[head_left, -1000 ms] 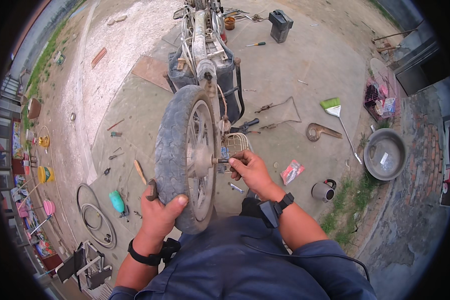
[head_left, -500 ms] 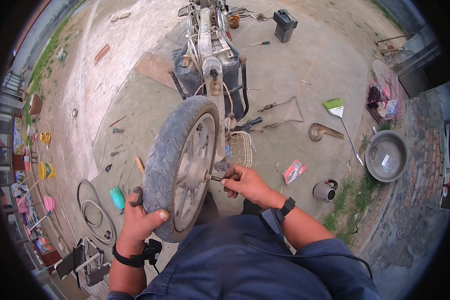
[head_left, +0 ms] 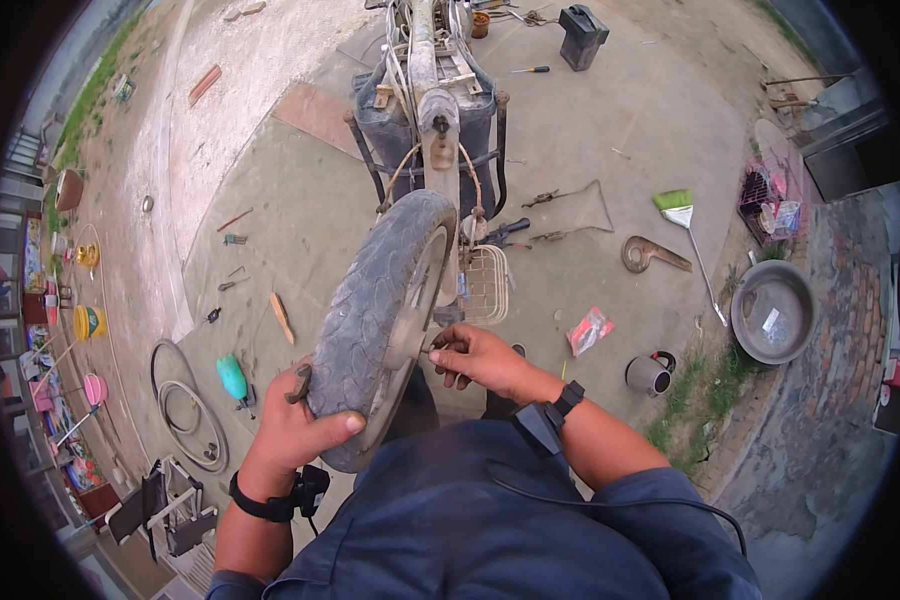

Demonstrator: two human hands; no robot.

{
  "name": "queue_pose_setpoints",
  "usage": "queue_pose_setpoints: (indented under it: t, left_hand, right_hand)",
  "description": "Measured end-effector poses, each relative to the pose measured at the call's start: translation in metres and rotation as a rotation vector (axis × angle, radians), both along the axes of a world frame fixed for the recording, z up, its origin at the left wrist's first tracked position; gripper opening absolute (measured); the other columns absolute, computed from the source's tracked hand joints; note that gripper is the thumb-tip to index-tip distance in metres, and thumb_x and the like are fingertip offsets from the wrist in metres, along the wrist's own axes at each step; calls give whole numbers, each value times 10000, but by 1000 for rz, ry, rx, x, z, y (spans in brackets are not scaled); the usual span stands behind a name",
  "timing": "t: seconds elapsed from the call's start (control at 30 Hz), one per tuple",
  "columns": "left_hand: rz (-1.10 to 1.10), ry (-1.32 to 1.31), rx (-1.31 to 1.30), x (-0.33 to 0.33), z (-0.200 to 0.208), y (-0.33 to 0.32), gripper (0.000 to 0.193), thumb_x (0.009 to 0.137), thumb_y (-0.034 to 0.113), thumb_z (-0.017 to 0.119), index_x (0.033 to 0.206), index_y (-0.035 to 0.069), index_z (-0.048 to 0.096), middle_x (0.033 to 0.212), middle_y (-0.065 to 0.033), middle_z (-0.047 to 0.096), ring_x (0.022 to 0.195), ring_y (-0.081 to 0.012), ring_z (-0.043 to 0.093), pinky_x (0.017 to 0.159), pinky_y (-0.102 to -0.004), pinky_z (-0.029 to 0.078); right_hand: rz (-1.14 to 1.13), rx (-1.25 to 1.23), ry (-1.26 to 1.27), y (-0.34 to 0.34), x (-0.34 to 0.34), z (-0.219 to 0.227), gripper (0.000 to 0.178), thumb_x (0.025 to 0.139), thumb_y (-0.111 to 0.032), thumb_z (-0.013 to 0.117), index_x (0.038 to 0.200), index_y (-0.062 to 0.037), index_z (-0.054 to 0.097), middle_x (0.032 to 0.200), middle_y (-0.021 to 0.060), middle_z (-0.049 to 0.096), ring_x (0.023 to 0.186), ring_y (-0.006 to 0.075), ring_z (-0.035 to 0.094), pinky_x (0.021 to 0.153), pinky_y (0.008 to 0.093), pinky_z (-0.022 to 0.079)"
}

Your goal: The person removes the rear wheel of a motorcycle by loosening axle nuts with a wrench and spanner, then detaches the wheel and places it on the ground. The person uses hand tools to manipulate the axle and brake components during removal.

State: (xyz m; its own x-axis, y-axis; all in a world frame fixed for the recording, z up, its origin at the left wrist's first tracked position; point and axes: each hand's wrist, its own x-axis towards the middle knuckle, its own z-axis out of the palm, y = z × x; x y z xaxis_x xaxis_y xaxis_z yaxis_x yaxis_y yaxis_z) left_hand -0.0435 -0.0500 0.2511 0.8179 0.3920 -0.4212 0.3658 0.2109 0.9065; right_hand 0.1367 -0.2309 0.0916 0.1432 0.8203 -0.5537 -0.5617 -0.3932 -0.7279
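Observation:
A worn motorcycle wheel [head_left: 370,300] stands upright and tilted in front of me, with a black tyre and a dusty cast rim. My left hand [head_left: 295,425] grips the tyre's near left side, thumb across the tread. The dark jaw of what looks like an open-end wrench [head_left: 298,383] pokes out by its fingers; the handle is hidden. At the hub's right side, my right hand [head_left: 480,362] pinches a thin metal axle rod [head_left: 427,349], mostly covered by fingers and hub. Beyond the wheel is the stripped motorcycle frame [head_left: 438,110].
To the right lie a metal linkage [head_left: 580,210], a curved exhaust-like part [head_left: 655,254], a red packet [head_left: 590,332], a mug [head_left: 650,374], a broom [head_left: 690,235] and a basin [head_left: 773,312]. Leftward are a green bottle [head_left: 231,377], a wooden-handled tool [head_left: 282,318] and a coiled hose [head_left: 185,410].
The wheel has turned so more tread and less rim face shows. My right hand has moved slightly left and up, closer to the hub, and less of the rod is visible.

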Motion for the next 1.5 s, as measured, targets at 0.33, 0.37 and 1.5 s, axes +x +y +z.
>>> queue_pose_setpoints:
  t: [0.33,0.37,1.5]
  left_hand:
    - [-16,17,10,1,-10,3,690,721,252,872,1256,-65,574,1120,-64,650,1014,-128,588,910,-287,475]
    - [-14,18,13,0,-11,4,686,720,253,873,1251,-65,576,1114,-62,651,1010,-128,589,909,-287,475]
    - [2,43,6,-16,-16,16,697,689,280,891,1222,-62,600,1095,-75,661,998,-139,599,897,-288,474]
  right_hand:
    - [-34,0,-105,16,-14,-21,241,988,-218,642,1037,11,591,780,36,608,633,98,570,546,246,445]
    - [-42,0,-102,17,-15,-20,225,989,-206,639,1027,10,592,773,34,604,621,94,559,541,244,437]
    - [-152,-191,-26,-93,33,-19,98,907,-79,557,988,-28,535,702,21,524,481,59,417,421,208,309]
